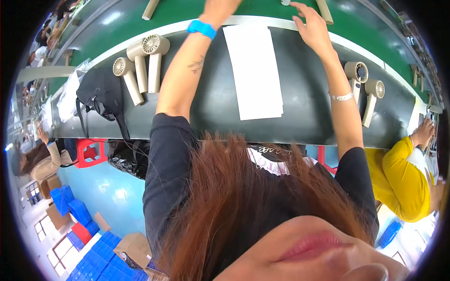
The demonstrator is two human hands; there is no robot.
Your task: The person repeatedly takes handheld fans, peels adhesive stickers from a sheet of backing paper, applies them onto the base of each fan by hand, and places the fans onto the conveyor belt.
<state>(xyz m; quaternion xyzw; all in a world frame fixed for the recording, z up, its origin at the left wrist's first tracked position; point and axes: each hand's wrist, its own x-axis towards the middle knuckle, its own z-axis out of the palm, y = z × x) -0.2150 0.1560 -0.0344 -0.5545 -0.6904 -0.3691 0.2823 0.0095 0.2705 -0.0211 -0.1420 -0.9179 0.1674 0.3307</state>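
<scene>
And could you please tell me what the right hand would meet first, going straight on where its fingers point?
The right hand would probably meet the small whitish piece just ahead, at the picture's top edge, though depth is unclear.

Handheld fans (pixel 154 70) — smooth plastic; sheets (pixel 255 72) — matt paper.

Dark workbench (pixel 211 93) beneath white paper (pixel 255 75), beige handheld fans (pixel 154 70), black bag (pixel 99 91).

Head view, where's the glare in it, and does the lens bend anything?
In the head view, glare whitens a patch of the blue floor; also in the head view, the white strip beyond the dark tabletop bows into an arc; the head view's corners fall to black.
</scene>
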